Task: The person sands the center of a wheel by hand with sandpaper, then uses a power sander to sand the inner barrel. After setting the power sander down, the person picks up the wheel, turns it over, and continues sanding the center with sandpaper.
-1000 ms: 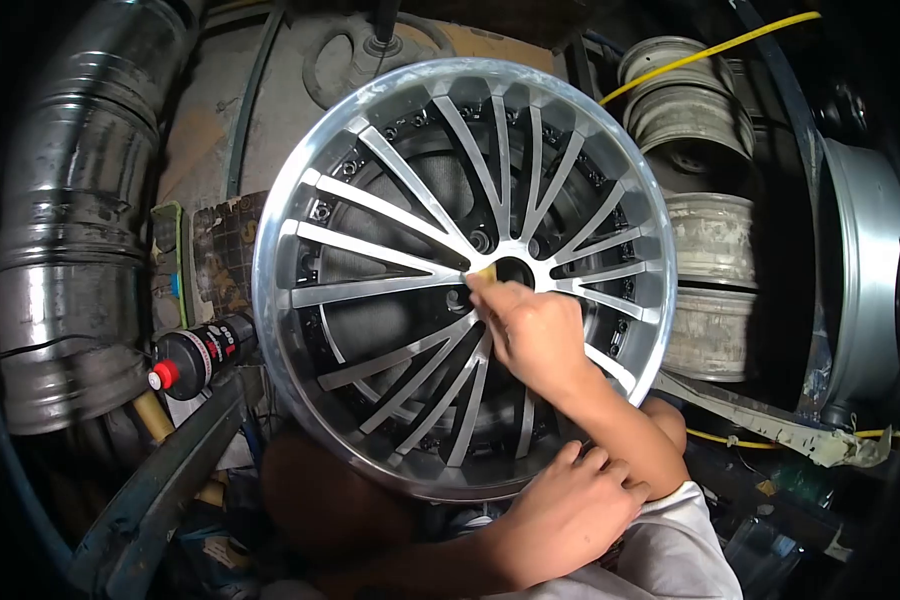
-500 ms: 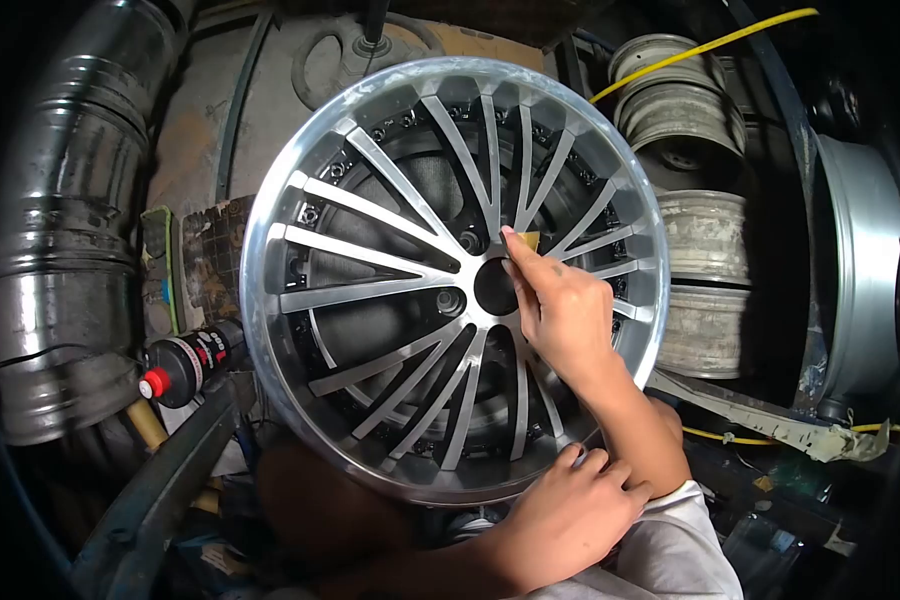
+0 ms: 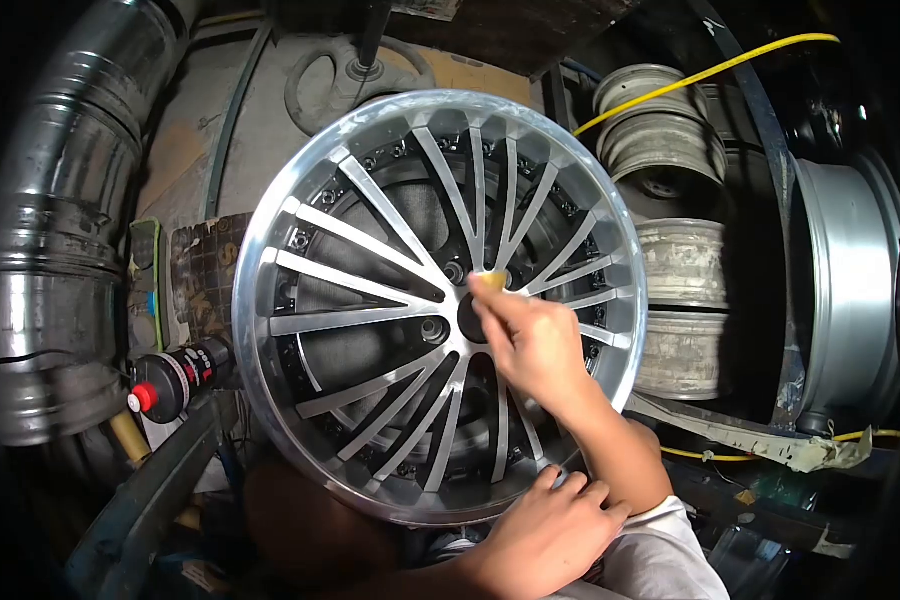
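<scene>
Leftmost, a dented metal duct ran down the edge of the view, and just beside its lower end lay a black spray can with a red cap, its nose pointing toward the duct. Next came the big multi-spoke alloy wheel, which filled the middle of the view, tilted face-up toward the camera, with its polished lip close to the can. At the wheel's bottom edge the left hand was curled over the lip, its fingers closed on the rim. Above it, the right hand reached across the spokes, fingertips pinched together on a small yellow pad pressed against the hub, just above the centre bore. The two hands were well apart, one at the rim and one at the hub. Right of the wheel stood a stack of dusty old rims, a yellow cable slanting over them, and farthest right a plain silver rim stood on edge.
</scene>
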`<action>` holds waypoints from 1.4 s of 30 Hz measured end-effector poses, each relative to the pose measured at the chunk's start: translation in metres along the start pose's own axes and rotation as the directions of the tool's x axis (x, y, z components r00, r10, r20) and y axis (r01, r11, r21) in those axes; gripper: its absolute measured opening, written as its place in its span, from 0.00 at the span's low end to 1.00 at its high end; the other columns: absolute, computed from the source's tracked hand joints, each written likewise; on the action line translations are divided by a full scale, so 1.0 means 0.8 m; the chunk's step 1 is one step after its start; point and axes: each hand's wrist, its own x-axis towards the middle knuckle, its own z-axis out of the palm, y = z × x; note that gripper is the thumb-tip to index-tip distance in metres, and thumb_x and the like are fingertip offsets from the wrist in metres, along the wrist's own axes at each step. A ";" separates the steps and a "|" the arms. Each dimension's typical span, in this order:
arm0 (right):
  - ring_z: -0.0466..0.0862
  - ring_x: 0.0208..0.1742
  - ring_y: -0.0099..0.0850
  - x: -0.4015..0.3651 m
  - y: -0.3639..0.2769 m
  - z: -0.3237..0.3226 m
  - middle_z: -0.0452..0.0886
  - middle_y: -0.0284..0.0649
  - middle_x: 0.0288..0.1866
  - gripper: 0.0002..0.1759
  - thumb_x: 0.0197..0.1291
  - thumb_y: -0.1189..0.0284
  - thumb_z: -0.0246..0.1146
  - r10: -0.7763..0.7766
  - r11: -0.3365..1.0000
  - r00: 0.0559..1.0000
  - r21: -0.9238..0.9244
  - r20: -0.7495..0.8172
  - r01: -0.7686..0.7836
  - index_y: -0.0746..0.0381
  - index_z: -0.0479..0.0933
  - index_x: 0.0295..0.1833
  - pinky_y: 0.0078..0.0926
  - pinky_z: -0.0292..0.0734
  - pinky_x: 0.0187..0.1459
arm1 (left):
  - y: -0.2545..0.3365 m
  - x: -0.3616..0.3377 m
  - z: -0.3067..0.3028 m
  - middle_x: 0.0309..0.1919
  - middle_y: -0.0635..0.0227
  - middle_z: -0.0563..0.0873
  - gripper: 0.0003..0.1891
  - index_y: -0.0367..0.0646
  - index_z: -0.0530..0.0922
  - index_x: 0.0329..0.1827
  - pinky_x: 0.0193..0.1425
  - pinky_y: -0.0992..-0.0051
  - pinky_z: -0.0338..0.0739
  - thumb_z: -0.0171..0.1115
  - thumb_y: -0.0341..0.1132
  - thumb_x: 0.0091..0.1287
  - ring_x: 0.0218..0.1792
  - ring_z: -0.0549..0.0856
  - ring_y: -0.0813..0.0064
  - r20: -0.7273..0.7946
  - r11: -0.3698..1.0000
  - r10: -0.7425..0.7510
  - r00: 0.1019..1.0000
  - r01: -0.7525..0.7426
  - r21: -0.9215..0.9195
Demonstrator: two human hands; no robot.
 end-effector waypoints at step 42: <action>0.85 0.25 0.42 -0.021 0.020 0.032 0.83 0.40 0.28 0.23 0.61 0.76 0.65 -0.025 0.956 1.000 -0.291 -0.017 0.020 0.57 0.84 0.63 0.42 0.79 0.27 | 0.002 0.003 0.004 0.47 0.68 0.88 0.19 0.52 0.83 0.68 0.67 0.58 0.73 0.61 0.43 0.78 0.53 0.88 0.68 0.041 0.999 -0.018 0.999 0.016 0.038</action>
